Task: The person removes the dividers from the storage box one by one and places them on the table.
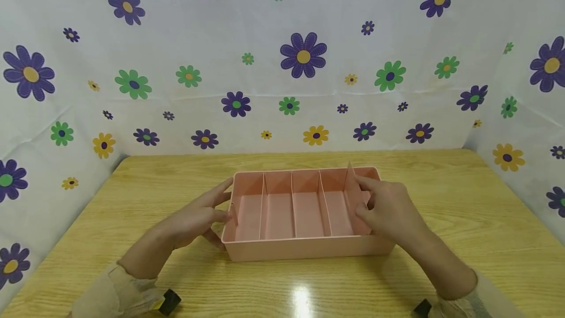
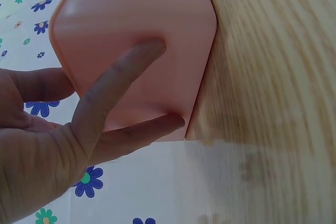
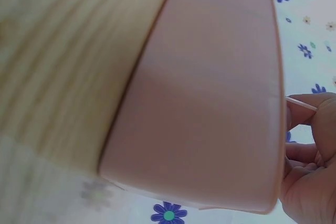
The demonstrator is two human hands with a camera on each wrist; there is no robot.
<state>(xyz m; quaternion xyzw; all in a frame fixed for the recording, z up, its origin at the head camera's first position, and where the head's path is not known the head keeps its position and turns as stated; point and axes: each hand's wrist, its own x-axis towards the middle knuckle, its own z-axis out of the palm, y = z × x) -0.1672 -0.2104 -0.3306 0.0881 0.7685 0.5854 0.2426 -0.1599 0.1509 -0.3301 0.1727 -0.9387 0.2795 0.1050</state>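
Observation:
A long pink box [image 1: 311, 248] sits on the table, split into compartments by three upright dividers [image 1: 293, 205]. At its left end my left hand [image 1: 198, 217] rests with fingers spread; in the left wrist view its fingers [image 2: 128, 72] press against the end wall. My right hand [image 1: 388, 210] reaches over the right end and pinches a thin pink divider [image 1: 353, 195] between thumb and fingers. This divider leans, and its far top corner rises above the box rim. In the right wrist view the box's side wall hides most of it.
The wood-grain table [image 1: 167, 175] extends all round the box. A white cloth [image 1: 247, 28] printed with purple, green and yellow flowers stands behind and along both sides. Dark strap ends [image 1: 169, 302] show at the sleeves.

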